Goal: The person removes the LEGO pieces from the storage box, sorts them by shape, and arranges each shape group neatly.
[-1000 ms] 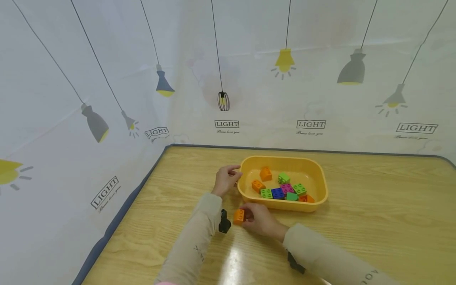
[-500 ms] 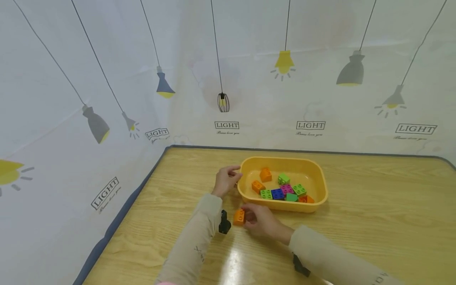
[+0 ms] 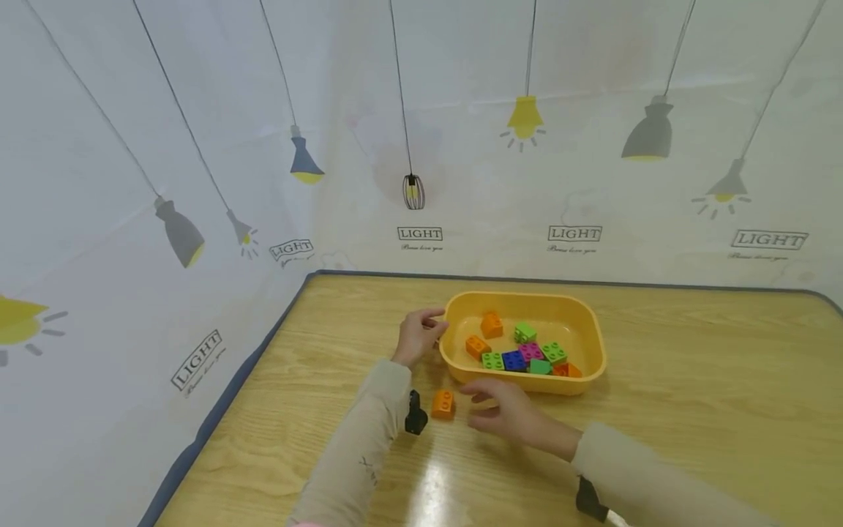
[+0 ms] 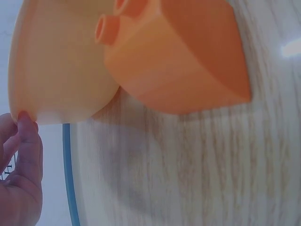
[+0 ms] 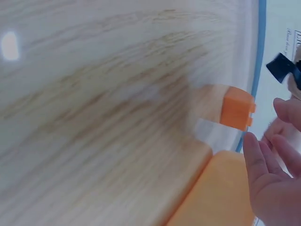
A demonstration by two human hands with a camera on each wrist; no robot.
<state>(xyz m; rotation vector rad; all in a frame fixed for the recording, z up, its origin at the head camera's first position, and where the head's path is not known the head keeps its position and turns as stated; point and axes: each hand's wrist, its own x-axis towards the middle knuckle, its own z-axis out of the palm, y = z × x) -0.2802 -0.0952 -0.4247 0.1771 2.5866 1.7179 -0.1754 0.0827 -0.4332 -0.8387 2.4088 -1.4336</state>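
At the left end of a yellow plastic tub, my left hand pinches the rim with its fingertips. An orange toy building brick, with a curved side and studs, sits on the table just in front of the tub's near left corner. My right hand is just right of that brick, apart from it, thumb and fingers spread and holding nothing. In the left wrist view the orange brick looms large beside the tub wall. The right wrist view shows a gap between the brick and my fingers.
Inside the tub lie several bricks: orange, green, a blue one and a magenta one. Black wrist-camera mounts hang below both sleeves. A lamp-printed sheet borders the wooden table behind and at left.
My right hand has let go of the orange brick and moved a little to the right, its fingers spreading. The brick stays on the table. My left hand has kept its place at the tub.
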